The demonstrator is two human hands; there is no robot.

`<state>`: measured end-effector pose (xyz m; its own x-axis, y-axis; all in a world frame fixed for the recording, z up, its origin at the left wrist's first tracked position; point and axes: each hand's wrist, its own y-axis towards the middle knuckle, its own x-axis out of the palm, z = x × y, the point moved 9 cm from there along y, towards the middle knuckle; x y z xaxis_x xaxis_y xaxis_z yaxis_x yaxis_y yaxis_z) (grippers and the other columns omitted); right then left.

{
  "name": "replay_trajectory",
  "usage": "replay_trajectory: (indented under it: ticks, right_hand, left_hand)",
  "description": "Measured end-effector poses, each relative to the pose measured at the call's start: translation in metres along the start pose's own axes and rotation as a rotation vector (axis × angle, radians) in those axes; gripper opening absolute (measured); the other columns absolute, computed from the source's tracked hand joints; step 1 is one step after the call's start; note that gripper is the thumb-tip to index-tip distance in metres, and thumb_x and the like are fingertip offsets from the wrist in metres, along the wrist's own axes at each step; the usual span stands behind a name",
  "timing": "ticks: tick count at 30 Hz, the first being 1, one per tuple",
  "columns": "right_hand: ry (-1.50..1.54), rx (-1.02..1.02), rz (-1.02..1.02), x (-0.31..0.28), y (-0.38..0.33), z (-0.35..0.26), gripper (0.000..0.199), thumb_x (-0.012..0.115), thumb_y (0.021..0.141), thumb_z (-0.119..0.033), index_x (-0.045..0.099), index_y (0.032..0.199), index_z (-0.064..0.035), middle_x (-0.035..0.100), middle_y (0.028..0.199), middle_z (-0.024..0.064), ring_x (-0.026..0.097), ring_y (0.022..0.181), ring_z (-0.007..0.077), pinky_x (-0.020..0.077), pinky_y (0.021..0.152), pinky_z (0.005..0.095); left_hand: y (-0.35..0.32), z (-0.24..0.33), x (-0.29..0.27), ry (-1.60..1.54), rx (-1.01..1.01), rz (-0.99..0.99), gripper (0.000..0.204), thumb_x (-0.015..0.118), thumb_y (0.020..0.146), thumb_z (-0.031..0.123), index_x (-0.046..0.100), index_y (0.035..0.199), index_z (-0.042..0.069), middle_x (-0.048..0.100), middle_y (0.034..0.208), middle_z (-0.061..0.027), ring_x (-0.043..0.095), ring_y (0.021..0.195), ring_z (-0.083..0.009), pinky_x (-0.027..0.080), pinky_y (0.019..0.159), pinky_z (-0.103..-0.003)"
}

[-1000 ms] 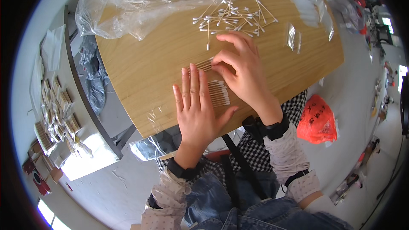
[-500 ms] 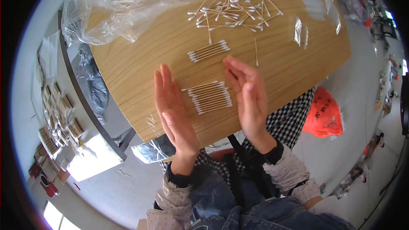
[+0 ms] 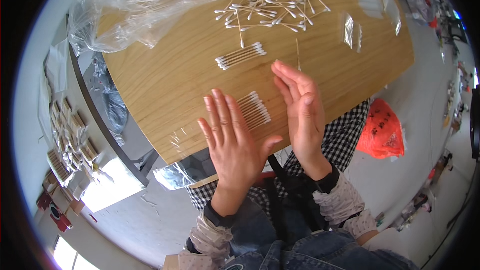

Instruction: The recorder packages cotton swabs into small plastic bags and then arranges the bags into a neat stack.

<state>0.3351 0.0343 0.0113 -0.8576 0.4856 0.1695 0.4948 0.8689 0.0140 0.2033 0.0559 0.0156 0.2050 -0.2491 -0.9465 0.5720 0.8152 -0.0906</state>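
My left hand (image 3: 230, 145) lies palm down with its fingers spread, covering the left part of a neat row of cotton swabs (image 3: 257, 111) near the table's front edge. White tips at the row's right end show beside it. To the right of the row, my right hand (image 3: 302, 112) is held on edge, palm turned inward, fingers stretched out and holding nothing. A smaller row of cotton swabs (image 3: 241, 56) lies farther back. One lone swab (image 3: 298, 52) rests behind my right fingertips, its near end hidden by them.
A loose heap of cotton swabs (image 3: 270, 10) spreads over the far part of the wooden table (image 3: 160, 90). Clear plastic bags (image 3: 120, 10) lie at the far left. A small clear packet (image 3: 351, 32) is at the right. Beside the table hangs a red bag (image 3: 381, 130).
My left hand has turned from on edge to palm down and moved right over the near row. My right hand has shifted slightly right, away from the row.
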Motion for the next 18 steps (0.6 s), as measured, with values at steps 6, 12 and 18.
replay_trajectory:
  ticks: [6,12,18]
  right_hand:
    - [-0.050,-0.010,0.043,-0.015,-0.002,-0.003,0.054,0.031,0.104,-0.041,0.042,0.132,0.0045,0.045,0.139,0.0221,0.042,0.133,0.0308,0.0331,0.111,0.0430]
    - [-0.031,-0.032,0.032,-0.011,-0.006,-0.004,0.054,0.031,0.105,-0.041,0.042,0.131,0.0047,0.046,0.138,0.0220,0.043,0.132,0.0306,0.0338,0.110,0.0426]
    - [-0.036,-0.013,0.034,-0.012,-0.008,-0.004,0.054,0.031,0.105,-0.041,0.042,0.132,0.0038,0.046,0.138,0.0218,0.043,0.132,0.0300,0.0330,0.110,0.0419]
  left_hand:
    - [0.010,0.009,0.009,0.160,-0.011,-0.025,0.115,0.047,0.072,0.078,0.030,0.143,-0.011,0.027,0.152,-0.0270,0.024,0.143,-0.0379,0.021,0.115,-0.049]
    - [0.009,0.011,0.007,0.163,-0.007,-0.017,0.115,0.048,0.072,0.077,0.029,0.143,-0.011,0.027,0.152,-0.0267,0.025,0.143,-0.0373,0.021,0.116,-0.048]
    - [-0.003,0.007,0.002,-0.026,0.030,-0.020,0.114,0.050,0.076,0.074,0.020,0.146,-0.010,0.025,0.153,-0.0271,0.024,0.144,-0.0376,0.021,0.116,-0.049]
